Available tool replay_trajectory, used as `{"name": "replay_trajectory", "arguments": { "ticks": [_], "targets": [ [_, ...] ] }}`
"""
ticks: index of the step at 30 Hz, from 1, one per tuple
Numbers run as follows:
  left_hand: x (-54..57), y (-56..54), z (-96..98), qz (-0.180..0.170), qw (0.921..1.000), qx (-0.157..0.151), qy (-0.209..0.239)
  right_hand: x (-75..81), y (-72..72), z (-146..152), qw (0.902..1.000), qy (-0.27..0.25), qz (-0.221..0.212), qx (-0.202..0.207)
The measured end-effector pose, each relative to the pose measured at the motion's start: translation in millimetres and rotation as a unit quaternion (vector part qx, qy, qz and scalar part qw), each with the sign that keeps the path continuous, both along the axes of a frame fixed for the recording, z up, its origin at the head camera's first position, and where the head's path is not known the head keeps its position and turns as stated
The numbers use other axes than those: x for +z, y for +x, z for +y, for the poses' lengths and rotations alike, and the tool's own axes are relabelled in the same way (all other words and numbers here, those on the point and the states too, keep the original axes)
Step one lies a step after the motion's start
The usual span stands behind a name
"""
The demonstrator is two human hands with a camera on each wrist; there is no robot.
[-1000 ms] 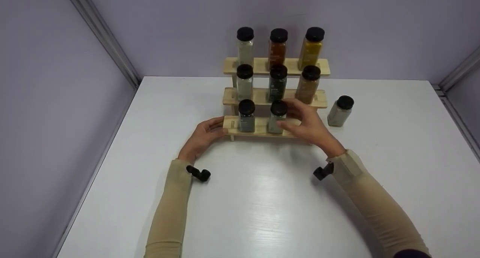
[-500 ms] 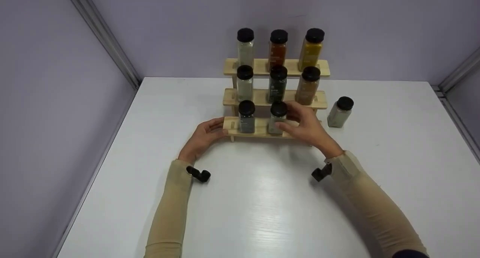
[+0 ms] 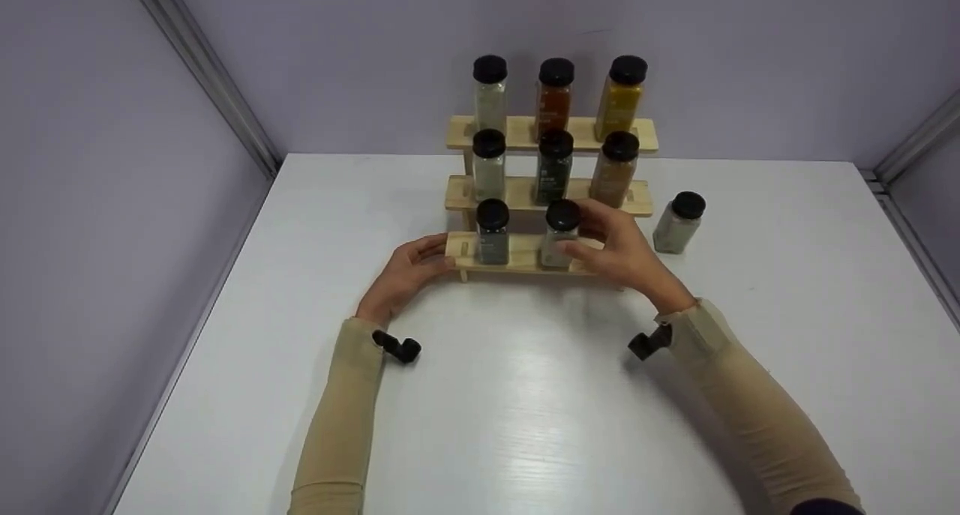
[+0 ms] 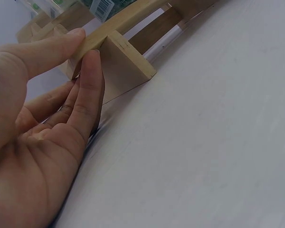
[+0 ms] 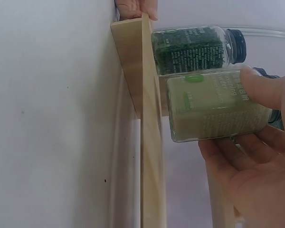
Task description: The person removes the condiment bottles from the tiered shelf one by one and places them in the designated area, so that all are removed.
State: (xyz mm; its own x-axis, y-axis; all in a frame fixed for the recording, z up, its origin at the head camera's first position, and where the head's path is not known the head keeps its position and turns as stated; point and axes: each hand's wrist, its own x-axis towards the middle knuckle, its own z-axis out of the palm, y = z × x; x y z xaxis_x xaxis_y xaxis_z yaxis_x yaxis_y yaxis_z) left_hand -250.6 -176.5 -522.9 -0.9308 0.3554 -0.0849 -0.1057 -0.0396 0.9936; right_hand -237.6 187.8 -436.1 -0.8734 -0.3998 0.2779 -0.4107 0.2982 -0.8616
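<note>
A three-tier wooden spice rack (image 3: 525, 250) bears spice jars with black lids. My left hand (image 3: 409, 269) pinches the left end of its lowest shelf, thumb above and fingers beneath, as the left wrist view shows. My right hand (image 3: 626, 251) holds a spice jar of pale powder (image 5: 213, 107) by its sides, thumb in front and fingers behind. The jar is upright over the lowest shelf; in the right wrist view a narrow gap shows between its base and the board. Left of it on that shelf stands a jar of green herbs (image 5: 192, 50).
Another pale spice jar (image 3: 679, 224) stands on the white table (image 3: 480, 395) right of the rack. Three jars stand on the middle shelf (image 3: 517, 193) and three on the top shelf (image 3: 517, 131). Behind the rack rises a pale wall (image 3: 360, 65).
My right hand and the pale jar have shifted slightly to the right, away from the herb jar. My left hand has stayed at the shelf's end.
</note>
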Motion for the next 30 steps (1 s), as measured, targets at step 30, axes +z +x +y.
{"name": "replay_trajectory", "arguments": {
  "ticks": [30],
  "targets": [
    [-0.1,0.0,0.1,-0.011,0.9999,0.003,0.002,32.2,15.6,47.6,0.998,0.018,0.059,-0.017]
  ]
}}
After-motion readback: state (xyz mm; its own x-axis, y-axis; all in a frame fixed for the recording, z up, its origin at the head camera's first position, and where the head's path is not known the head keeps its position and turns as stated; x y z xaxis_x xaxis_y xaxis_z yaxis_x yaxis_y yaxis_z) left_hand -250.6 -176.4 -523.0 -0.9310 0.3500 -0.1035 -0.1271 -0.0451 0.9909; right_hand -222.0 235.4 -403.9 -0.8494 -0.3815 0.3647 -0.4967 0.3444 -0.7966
